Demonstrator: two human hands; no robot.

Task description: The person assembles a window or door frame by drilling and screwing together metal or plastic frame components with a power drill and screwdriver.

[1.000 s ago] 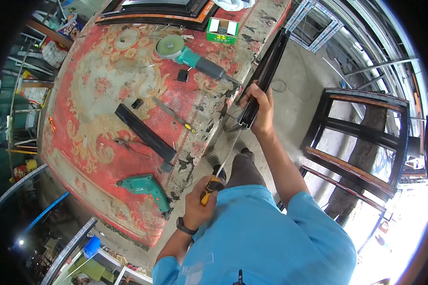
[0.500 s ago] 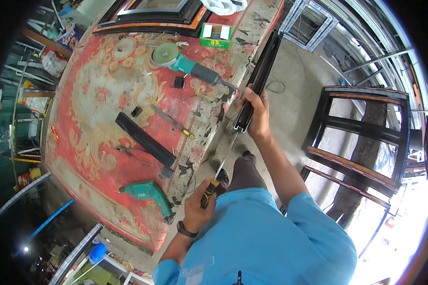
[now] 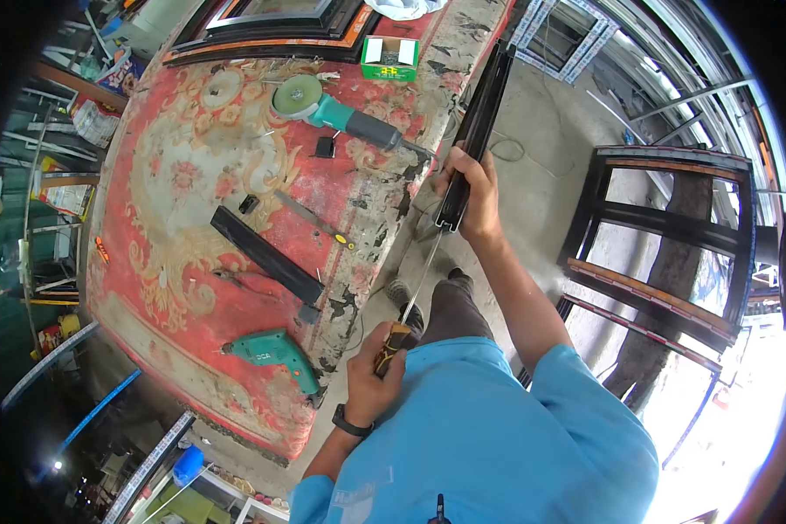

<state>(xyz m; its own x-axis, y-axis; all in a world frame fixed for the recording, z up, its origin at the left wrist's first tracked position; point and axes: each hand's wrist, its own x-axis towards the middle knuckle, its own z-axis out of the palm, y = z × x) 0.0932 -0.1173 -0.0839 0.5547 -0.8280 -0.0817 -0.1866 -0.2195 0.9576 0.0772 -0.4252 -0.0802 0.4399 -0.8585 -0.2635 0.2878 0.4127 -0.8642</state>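
My left hand, with a dark watch at the wrist, is closed around the yellow-and-black handle of a long screwdriver. The screwdriver's thin shaft points up and away to the end of a black metal profile, its tip right at the open channel there. My right hand grips that profile near its lower end, fingers wrapped round it. The profile slants away beside the table edge. Nearest to it on the table lies a green angle grinder.
The worn red patterned table carries a green drill, a black bar, a file, pliers and a green box. Dark frames lie at its far end. A black window frame stands at right.
Both hands and the profile shift slightly within the view. The screwdriver's handle turns a little in my left hand, its tip staying at the profile's end.
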